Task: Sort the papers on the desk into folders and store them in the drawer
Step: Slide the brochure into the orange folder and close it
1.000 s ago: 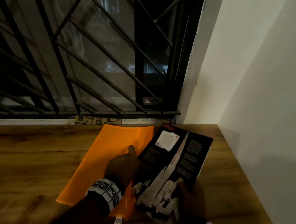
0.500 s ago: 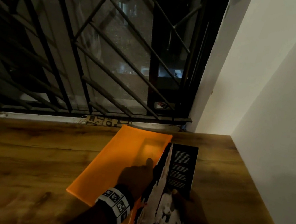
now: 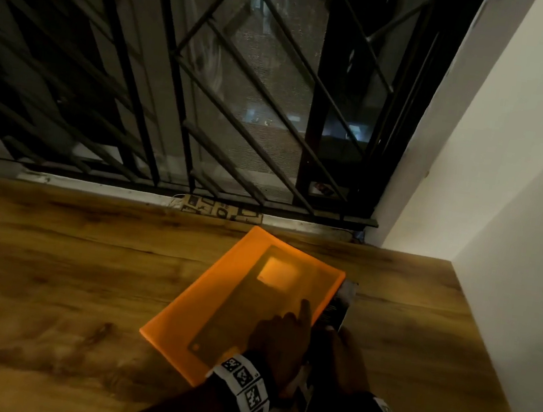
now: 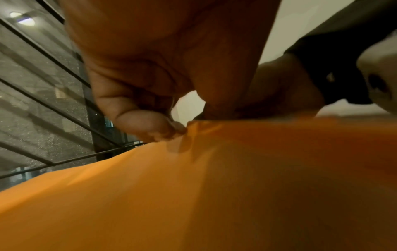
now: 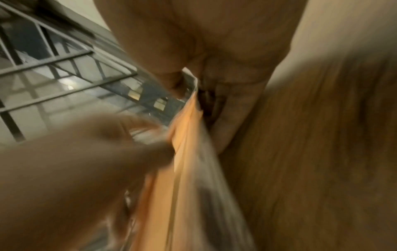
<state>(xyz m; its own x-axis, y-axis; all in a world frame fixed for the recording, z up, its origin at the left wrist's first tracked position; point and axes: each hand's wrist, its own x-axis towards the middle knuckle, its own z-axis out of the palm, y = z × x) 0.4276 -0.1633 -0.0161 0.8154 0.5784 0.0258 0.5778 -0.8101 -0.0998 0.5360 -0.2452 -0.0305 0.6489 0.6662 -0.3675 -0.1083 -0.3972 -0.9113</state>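
An orange translucent folder (image 3: 244, 299) lies slanted on the wooden desk (image 3: 65, 265). A black printed paper (image 3: 335, 312) sits mostly inside it. It shows as a dark shape through the cover, and only a strip sticks out along the right edge. My left hand (image 3: 283, 342) rests on the folder with the index finger stretched forward. In the left wrist view its fingertip (image 4: 148, 125) and thumb pinch the orange cover (image 4: 193, 195). My right hand (image 3: 343, 360) grips the paper's near right edge. In the right wrist view the sheet (image 5: 206, 195) lies between thumb and fingers.
A barred window (image 3: 211, 77) runs along the back of the desk, with a printed cardboard strip (image 3: 221, 209) on its sill. A white wall (image 3: 518, 238) closes the desk's right side. Bare wood stretches to the left of the folder.
The black paper, earlier lying beside and over the folder's right edge, has slid left into the folder. Both hands followed it, and the head view has tilted down and left.
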